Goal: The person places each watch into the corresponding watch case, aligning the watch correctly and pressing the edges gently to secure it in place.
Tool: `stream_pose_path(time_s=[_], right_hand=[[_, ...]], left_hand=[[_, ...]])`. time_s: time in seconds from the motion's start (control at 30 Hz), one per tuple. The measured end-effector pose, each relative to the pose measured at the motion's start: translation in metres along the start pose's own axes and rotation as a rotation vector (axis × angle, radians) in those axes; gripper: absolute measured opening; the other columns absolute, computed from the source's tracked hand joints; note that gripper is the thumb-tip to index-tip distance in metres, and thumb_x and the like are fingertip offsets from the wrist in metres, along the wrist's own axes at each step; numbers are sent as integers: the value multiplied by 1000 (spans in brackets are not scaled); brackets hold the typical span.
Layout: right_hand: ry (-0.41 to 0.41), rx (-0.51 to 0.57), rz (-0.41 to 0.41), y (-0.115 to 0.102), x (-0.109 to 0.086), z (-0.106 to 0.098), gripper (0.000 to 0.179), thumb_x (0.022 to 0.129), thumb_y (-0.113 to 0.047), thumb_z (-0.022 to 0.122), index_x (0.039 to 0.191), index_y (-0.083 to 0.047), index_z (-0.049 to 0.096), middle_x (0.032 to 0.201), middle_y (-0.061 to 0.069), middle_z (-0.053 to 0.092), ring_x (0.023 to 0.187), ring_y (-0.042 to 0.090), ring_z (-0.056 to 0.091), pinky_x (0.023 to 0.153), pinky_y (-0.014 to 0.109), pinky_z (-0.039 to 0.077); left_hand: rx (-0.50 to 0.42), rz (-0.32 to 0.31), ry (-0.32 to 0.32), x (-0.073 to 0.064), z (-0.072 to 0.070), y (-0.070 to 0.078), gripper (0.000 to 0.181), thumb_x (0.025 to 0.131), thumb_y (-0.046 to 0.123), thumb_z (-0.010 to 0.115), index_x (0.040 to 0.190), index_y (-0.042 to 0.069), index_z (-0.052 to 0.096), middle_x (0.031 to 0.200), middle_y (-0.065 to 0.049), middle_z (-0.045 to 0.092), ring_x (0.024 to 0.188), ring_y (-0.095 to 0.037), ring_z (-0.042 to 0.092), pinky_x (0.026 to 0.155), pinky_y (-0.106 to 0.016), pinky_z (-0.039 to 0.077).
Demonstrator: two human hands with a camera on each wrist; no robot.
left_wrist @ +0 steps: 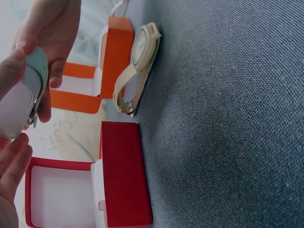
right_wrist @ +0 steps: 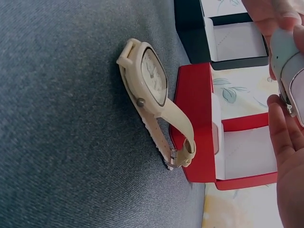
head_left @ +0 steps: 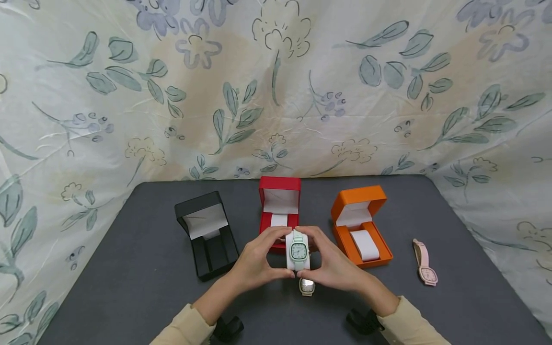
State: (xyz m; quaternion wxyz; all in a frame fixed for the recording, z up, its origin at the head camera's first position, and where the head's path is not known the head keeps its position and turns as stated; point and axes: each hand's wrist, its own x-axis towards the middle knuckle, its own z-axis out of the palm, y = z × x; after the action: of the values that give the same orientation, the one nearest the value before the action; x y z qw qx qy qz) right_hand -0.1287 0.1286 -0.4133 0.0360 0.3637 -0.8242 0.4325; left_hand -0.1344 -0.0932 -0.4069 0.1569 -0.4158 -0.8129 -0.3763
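Observation:
A mint-green watch (head_left: 298,251) with a square face is wrapped round a white cushion (left_wrist: 15,110). My left hand (head_left: 258,258) grips its left side between fingers and thumb. From the other side, my right hand (head_left: 335,264) holds it the same way. Both hands are raised above the table in front of the open red box (head_left: 280,183), partly covering it. Below them a cream watch (right_wrist: 152,78) lies on its side on the table, its strap buckled into a loop. In the head view only its face and part of the strap show under the hands.
An open black box (head_left: 215,256) stands left on the dark grey table (head_left: 129,287). To the right is an open orange box (head_left: 360,195) holding a white cushion (head_left: 365,245). A pink watch (head_left: 427,274) lies farther right. Flowered cloth (head_left: 194,120) hangs behind.

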Motion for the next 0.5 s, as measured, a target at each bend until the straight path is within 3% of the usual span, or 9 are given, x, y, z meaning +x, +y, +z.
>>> stream_pose_path(time_s=[0.27, 0.5], right_hand=[[-36, 16, 6, 4, -1, 0, 88, 75, -24, 77, 144, -18, 22, 134, 1, 37, 105, 14, 48, 84, 35, 49], [-41, -13, 6, 5, 0, -4, 93, 74, -17, 77, 146, -14, 19, 138, 2, 34, 110, 12, 47, 87, 30, 48]], left_hand=[[2, 10, -4, -1, -1, -1, 86, 62, 29, 86, 132, 5, 43, 129, -5, 49, 115, -16, 51, 90, -32, 48], [29, -21, -8, -3, -1, -2, 88, 61, 28, 86, 133, 8, 42, 130, -4, 48, 115, -16, 50, 89, -33, 49]])
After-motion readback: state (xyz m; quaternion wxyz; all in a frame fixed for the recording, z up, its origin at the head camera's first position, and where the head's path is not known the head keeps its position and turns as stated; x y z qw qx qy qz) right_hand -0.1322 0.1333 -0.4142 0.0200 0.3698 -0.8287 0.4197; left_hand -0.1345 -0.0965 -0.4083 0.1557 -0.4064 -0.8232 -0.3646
